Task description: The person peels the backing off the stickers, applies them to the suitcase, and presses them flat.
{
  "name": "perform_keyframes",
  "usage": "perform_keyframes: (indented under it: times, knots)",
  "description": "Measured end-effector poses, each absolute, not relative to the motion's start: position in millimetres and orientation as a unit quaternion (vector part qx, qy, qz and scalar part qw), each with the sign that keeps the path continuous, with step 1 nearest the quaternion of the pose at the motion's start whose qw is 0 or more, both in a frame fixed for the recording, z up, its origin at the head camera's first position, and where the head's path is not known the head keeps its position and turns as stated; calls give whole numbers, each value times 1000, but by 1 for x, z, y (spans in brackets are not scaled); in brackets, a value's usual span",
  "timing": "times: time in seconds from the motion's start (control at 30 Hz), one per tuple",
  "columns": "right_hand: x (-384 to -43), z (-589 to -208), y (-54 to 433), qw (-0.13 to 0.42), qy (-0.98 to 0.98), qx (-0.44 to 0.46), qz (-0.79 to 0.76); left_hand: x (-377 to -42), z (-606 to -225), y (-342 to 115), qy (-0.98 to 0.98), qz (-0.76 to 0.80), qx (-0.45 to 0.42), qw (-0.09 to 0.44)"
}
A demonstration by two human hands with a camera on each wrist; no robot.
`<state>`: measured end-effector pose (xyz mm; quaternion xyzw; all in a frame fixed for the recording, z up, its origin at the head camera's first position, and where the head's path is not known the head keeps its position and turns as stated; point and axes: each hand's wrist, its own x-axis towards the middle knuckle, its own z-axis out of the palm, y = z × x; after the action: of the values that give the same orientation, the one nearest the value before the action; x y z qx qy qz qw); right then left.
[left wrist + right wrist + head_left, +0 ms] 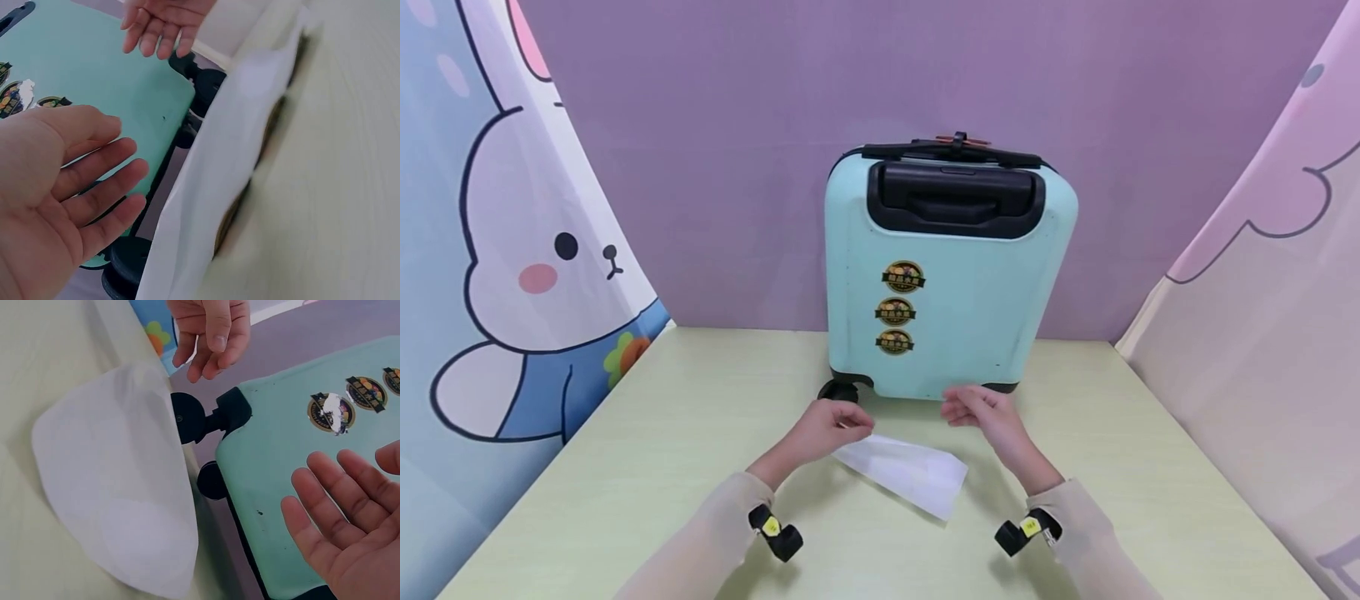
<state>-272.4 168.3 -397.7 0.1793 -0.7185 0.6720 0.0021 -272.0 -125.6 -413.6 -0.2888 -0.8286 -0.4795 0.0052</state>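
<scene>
Pale tabletop [587,500], purple backdrop [700,167], suitcase [970,308].

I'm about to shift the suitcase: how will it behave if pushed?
The suitcase may roll, since wheels show at its base. It could tip, being taller than wide and standing upright. Its smooth shell looks hard, so it probably won't flex.

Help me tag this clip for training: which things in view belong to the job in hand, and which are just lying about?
Likely in the job, judging by the hands:
white sheet, near the left hand
turquoise suitcase, just beyond the right hand
round stickers on the suitcase

Probably just around:
wrist cameras
rabbit-print cloth
purple backdrop
</scene>
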Motion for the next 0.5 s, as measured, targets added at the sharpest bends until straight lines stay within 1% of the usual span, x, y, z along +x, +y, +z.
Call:
perform_keyframes:
  times: [0.13,0.23,0.37,0.5]
  knots:
    - [-267,-399,168,0,-749,180,637,-269,-415,-128,-842,-432,-322,3]
    - [-263,-401,168,10,-778,186,600,-268,-416,-129,-856,-388,-341,7]
    - [-259,-404,168,30,-811,212,544,-265,-419,-129,-871,-317,-373,32]
    - [-255,-408,169,55,-840,260,472,-263,-422,-130,-871,-258,-414,60]
